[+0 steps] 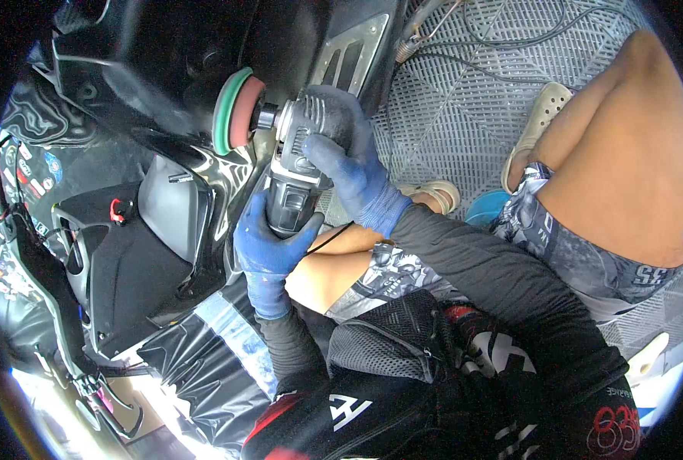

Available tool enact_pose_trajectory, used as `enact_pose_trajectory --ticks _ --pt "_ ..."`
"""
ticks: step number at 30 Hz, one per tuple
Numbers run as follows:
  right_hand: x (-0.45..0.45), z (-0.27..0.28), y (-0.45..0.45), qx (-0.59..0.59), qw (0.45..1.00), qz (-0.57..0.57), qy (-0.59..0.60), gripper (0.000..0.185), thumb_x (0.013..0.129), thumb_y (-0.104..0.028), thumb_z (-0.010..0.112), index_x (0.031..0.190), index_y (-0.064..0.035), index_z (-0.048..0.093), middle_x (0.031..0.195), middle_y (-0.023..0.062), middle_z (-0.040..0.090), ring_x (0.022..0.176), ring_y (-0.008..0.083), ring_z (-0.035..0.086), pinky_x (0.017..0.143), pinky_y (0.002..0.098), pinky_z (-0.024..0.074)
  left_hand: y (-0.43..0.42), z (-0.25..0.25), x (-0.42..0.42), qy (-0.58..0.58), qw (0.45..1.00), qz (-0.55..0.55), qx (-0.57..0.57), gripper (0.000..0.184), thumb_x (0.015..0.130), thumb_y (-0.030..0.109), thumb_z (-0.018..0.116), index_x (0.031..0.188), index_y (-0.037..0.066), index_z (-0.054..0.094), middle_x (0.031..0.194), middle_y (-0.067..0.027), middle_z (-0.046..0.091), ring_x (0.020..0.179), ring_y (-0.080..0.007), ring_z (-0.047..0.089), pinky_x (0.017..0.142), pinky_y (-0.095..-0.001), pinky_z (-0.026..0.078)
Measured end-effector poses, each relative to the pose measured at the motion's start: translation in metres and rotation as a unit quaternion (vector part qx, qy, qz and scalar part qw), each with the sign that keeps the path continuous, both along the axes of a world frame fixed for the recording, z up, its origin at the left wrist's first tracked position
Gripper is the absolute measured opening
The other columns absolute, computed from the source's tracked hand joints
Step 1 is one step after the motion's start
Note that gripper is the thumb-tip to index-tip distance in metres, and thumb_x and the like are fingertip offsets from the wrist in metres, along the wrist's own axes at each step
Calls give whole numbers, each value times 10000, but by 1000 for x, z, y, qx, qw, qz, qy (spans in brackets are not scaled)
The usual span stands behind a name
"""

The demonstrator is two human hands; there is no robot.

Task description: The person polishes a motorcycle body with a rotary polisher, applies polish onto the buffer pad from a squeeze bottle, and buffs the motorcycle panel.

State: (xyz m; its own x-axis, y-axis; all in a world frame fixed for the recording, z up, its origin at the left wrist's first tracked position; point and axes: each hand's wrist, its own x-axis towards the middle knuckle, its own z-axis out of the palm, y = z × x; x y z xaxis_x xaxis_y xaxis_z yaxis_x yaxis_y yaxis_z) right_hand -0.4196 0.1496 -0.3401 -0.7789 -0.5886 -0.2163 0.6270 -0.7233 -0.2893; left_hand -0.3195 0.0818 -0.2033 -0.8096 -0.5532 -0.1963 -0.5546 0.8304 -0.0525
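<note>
Both my hands wear blue work gloves and grip a black and grey electric polisher (295,165). My right hand (349,172) is closed over its head and upper body. My left hand (276,238) is wrapped round the rear end, near where a thin black cord leaves it. A round polishing pad (242,115), green on its face and dull red behind, is fitted to the tool. Its face is turned toward a glossy black body panel (150,84) of a motor scooter. Whether the pad touches the panel I cannot tell.
Black cables (502,73) trail over the grey grid floor (448,100). A blue container (487,207) stands by my legs, near a beige clog (537,126). Black plastic sheeting (196,345) lies at lower left, below the dark scooter bodywork (127,268).
</note>
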Motion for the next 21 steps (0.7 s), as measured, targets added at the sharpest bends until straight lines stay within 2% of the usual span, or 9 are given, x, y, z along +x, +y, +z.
enact_pose_trajectory --ticks 5,9,11,12,14,21 --pt "9 -2 -6 3 1000 7 13 754 796 -353 787 1390 -62 425 1180 84 592 1076 181 574 960 359 485 1 1 10 -11 998 59 15 601 646 386 913 1025 7 639 861 -167 724 777 -322 727 688 -406 560" --pt "14 0 -7 15 1000 13 10 745 799 -352 791 1383 -64 429 1181 88 590 1073 181 576 962 356 484 0 1 16 -7 998 61 23 596 650 380 912 1026 6 639 849 -163 724 757 -321 725 684 -408 558" --pt "16 -4 -11 24 1000 14 13 743 799 -354 792 1381 -65 432 1180 89 590 1074 182 577 962 355 484 0 0 15 -33 997 68 5 522 666 268 901 1050 4 667 874 -145 753 775 -247 741 708 -360 567" --pt "18 -5 -12 24 1000 14 15 741 799 -354 792 1379 -64 433 1180 89 590 1075 183 577 964 355 483 -2 -1 18 -34 997 69 6 522 666 268 901 1050 4 667 874 -145 753 775 -247 741 708 -360 567" --pt "21 -7 -15 24 999 16 17 739 800 -355 793 1377 -63 435 1180 89 590 1077 185 576 965 355 482 -7 -5 25 -13 998 62 21 597 652 376 912 1033 5 641 849 -169 731 751 -321 732 676 -411 562" --pt "30 -7 -18 11 999 45 7 720 816 -359 783 1370 -56 437 1180 92 588 1085 191 575 969 357 483 -7 -3 30 0 999 49 10 606 652 377 913 1046 4 642 845 -170 730 752 -326 732 671 -407 563"
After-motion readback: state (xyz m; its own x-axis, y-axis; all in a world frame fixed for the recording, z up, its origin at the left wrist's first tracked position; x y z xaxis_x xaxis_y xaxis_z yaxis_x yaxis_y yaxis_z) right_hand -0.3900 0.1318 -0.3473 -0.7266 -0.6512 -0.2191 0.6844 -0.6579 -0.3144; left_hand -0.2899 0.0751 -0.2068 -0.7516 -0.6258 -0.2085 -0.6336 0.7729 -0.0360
